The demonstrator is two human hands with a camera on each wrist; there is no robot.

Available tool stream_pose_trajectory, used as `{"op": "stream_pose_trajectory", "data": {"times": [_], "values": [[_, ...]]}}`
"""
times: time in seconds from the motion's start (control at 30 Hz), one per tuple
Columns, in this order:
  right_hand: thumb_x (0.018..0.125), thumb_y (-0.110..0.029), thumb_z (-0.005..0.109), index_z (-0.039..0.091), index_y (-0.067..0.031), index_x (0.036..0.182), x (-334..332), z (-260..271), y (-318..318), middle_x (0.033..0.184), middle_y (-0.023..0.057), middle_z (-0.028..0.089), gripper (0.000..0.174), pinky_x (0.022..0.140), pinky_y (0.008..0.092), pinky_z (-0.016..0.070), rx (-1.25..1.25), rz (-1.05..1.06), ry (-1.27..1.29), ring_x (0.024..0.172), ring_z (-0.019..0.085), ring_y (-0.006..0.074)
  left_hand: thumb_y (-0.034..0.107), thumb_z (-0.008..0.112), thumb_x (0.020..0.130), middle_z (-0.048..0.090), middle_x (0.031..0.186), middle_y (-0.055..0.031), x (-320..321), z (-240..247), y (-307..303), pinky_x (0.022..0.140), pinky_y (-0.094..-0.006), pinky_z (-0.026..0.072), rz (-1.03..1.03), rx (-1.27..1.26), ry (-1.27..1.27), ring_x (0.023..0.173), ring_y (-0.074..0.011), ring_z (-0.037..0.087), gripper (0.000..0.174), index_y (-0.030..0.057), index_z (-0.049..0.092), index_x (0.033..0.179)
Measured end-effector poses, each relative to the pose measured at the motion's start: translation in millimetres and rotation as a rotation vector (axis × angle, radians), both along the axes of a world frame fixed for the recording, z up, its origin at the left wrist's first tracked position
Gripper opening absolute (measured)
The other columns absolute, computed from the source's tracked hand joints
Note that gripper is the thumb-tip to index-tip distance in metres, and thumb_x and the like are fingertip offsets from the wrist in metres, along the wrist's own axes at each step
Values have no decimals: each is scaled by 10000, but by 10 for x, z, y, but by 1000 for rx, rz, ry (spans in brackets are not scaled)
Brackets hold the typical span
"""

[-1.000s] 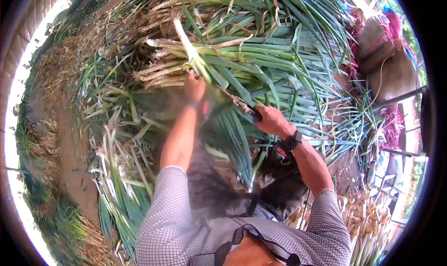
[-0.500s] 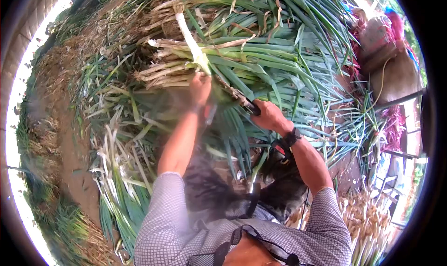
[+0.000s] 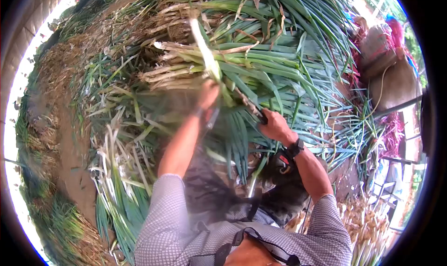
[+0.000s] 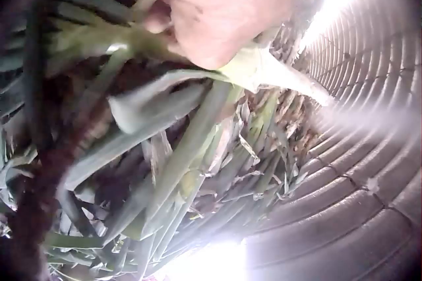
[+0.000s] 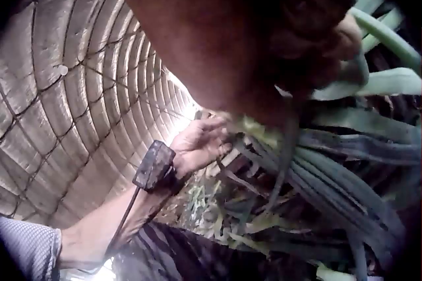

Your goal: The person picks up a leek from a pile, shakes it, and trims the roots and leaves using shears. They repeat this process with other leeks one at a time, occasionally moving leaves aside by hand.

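My left hand (image 3: 208,94) grips a leek (image 3: 203,44) just below its white stalk, which points up and away; its green leaves hang down towards my lap. In the left wrist view the left hand (image 4: 217,11) is curled round the pale green part, with the white stalk (image 4: 290,78) sticking out to the right. My right hand (image 3: 278,126) holds the dark handle of a long, brown-stained tool (image 3: 250,106), whose far part reaches to the leaves beside the left hand. The right wrist view shows the left hand (image 5: 201,142) beyond the dark, close right hand (image 5: 217,37).
A big pile of leeks (image 3: 279,65) lies in front, roots to the left. Stalks with white ends (image 3: 116,159) lie at the left, and a bundle (image 3: 368,224) is at the lower right. Filled sacks (image 3: 391,70) stand at the right beside metal bars.
My left hand and the leek have moved right and slightly down in the head view. The right hand and tool have shifted slightly right and down, still held.
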State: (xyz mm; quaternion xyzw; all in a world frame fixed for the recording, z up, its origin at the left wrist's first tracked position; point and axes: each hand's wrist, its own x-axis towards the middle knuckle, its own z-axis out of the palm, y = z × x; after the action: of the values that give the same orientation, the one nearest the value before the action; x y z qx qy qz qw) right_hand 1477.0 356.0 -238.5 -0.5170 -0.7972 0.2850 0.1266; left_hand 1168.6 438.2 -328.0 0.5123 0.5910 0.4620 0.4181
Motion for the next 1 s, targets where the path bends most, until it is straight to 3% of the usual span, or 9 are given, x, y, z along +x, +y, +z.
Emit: {"op": "stream_pose_trajectory", "data": {"times": [0.1, 0.13, 0.23, 0.37, 0.43, 0.53, 0.77, 0.8, 1.0], "values": [[852, -204, 668, 648, -44, 1084, -48, 107, 64, 886, 252, 688, 283, 751, 544, 514, 26, -13, 62, 856, 652, 474, 186, 668, 923, 658, 732, -30, 290, -185, 2, 517, -302, 444, -75, 26, -77, 610, -109, 583, 204, 41, 717, 1058], [854, -205, 667, 650, -47, 1093, -67, 127, 79, 890, 251, 688, 288, 749, 543, 515, 23, 0, 64, 858, 652, 474, 203, 657, 920, 692, 753, -81, 361, -269, 67, 578, -349, 491, -13, 139, 203, 646, -167, 631, 228, 25, 734, 1040], [808, -161, 713, 640, -45, 1085, -70, -4, 113, 759, 217, 638, 309, 649, 504, 483, 185, 26, 188, 730, 635, 440, 232, 667, 885, 724, 865, -177, 555, 4, 32, 742, -430, 530, 128, 133, 203, 810, -341, 702, 248, 26, 719, 1012], [805, -160, 726, 627, -42, 1078, 21, 40, 170, 776, 213, 643, 314, 674, 519, 483, 147, 2, 140, 762, 633, 450, 231, 663, 923, 750, 884, -154, 421, -8, 126, 758, -358, 529, 126, 105, 204, 805, -230, 690, 275, -22, 732, 1010], [835, -167, 703, 631, -42, 1064, 70, 154, 171, 804, 229, 655, 270, 688, 529, 491, 130, 23, 127, 779, 637, 462, 224, 686, 945, 744, 971, -59, 305, 4, 191, 775, -320, 517, 130, 106, 173, 848, -147, 650, 261, 19, 738, 1099], [902, -176, 652, 655, -41, 1049, 133, 214, 190, 835, 258, 673, 200, 681, 534, 498, 121, 46, 104, 769, 642, 474, 239, 757, 922, 711, 974, -11, 316, 335, 170, 761, -292, 506, 184, 36, -163, 851, -115, 619, 293, 30, 725, 1125], [904, -157, 648, 663, -41, 1049, 232, 191, 97, 809, 251, 657, 186, 671, 526, 500, 95, 116, 168, 754, 635, 471, 264, 713, 971, 714, 1041, -55, 90, 463, 304, 816, -320, 550, 223, 282, -382, 917, -143, 664, 318, 25, 684, 1179], [899, -154, 653, 662, -41, 1047, 241, 220, 85, 803, 249, 655, 187, 671, 523, 501, 101, 125, 180, 754, 634, 472, 252, 682, 991, 725, 1032, -74, 276, 1086, -85, 855, -340, 572, 157, 302, -593, 924, -173, 694, 283, 21, 685, 1154], [790, -84, 717, 629, -19, 1145, 88, 333, 37, 890, 218, 656, 371, 713, 468, 516, 235, 125, 271, 828, 645, 441, 429, 521, 1075, 697, 1091, -117, 255, 1089, -215, 714, -330, 623, 67, 162, -480, 887, -196, 713, 450, 38, 575, 1290]]}}
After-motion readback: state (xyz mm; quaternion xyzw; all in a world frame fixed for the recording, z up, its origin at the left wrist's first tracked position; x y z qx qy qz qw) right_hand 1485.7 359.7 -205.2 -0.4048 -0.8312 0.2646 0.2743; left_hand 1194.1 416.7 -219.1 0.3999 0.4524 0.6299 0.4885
